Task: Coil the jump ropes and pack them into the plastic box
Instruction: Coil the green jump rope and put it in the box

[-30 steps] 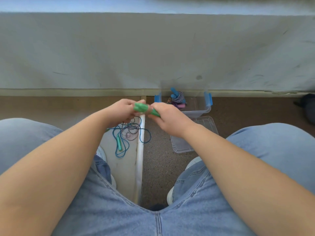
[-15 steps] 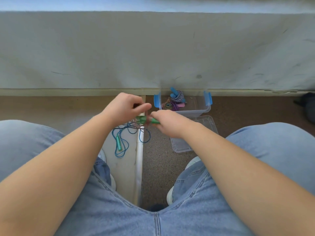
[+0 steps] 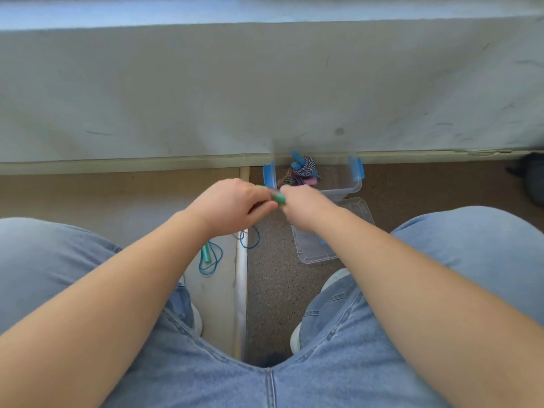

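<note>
A green handle (image 3: 278, 197) of a jump rope is pinched between my left hand (image 3: 235, 204) and my right hand (image 3: 303, 206), both closed around it above the floor. The rope's blue cord (image 3: 210, 260) trails down to the floor, where the second green handle (image 3: 207, 252) lies among loose loops. Just beyond my hands stands the clear plastic box (image 3: 350, 187) with blue clips. Inside it lie a coiled striped rope with blue handles (image 3: 304, 166) and a pink and purple rope (image 3: 306, 181).
The box's clear lid (image 3: 315, 248) lies flat on the speckled floor in front of the box, partly under my right forearm. A white strip (image 3: 241, 290) runs between my feet. A grey wall rises behind the box. A dark object (image 3: 530, 178) sits at the far right.
My hands have shifted right and slightly up toward the box, still gripping the green handle. More cord has been drawn up, leaving fewer loops on the floor.
</note>
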Action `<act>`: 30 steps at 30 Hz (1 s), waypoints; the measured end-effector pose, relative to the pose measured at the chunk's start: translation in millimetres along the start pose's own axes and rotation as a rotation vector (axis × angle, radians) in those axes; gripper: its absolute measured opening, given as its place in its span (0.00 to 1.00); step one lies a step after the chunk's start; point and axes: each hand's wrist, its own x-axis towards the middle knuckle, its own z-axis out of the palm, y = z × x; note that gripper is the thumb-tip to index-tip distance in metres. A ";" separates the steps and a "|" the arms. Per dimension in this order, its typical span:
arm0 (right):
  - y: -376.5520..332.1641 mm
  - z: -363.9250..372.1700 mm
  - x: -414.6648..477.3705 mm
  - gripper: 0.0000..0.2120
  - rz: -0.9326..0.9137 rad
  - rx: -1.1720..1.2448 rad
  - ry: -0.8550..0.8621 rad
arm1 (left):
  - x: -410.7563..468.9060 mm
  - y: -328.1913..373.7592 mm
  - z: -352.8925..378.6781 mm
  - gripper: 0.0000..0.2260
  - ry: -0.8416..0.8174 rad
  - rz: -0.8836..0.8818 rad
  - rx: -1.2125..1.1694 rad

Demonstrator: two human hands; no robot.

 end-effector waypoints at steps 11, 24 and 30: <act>-25.1 -10.5 -21.4 0.08 -0.345 0.421 0.158 | -4.4 -29.1 -7.4 0.17 -0.074 -0.725 -0.633; -22.2 -14.4 -22.9 0.08 -0.254 0.065 -0.208 | 3.3 -20.2 -12.1 0.24 -0.018 -0.089 -0.050; -34.7 -26.0 -31.5 0.04 -0.351 0.520 -0.041 | 1.6 -42.4 -4.6 0.23 -0.044 -0.625 -0.497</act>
